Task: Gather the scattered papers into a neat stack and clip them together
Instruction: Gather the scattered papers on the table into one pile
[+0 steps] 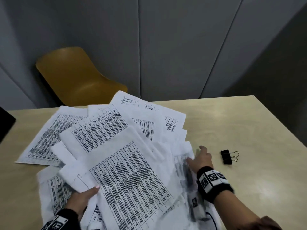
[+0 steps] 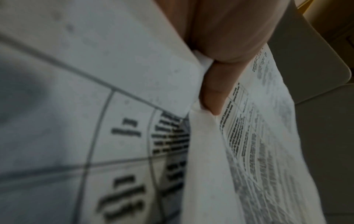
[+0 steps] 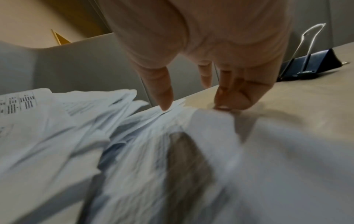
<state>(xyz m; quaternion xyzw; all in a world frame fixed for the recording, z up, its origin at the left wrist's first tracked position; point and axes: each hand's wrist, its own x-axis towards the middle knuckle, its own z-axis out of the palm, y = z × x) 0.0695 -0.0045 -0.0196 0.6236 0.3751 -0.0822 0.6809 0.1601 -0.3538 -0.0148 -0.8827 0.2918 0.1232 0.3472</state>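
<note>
Several printed sheets of paper (image 1: 116, 146) lie fanned across the beige table (image 1: 249, 127). My left hand (image 1: 86, 195) grips a bundle of them at the near left, thumb on top; the left wrist view shows the thumb (image 2: 214, 94) pressed on the papers (image 2: 95, 106), the other fingers hidden underneath. My right hand (image 1: 200, 157) sits at the pile's right edge. In the right wrist view its thumb (image 3: 164, 97) touches the sheet edges (image 3: 134, 121) and its bent fingers (image 3: 237, 97) touch the table at a paper corner. A black binder clip (image 1: 228, 156) (image 3: 314, 65) lies just right of that hand.
A mustard-yellow chair (image 1: 74, 77) stands behind the table's far edge, in front of grey wall panels. A dark object (image 1: 6, 125) juts in at the left edge. Bare tabletop lies to the right of the clip.
</note>
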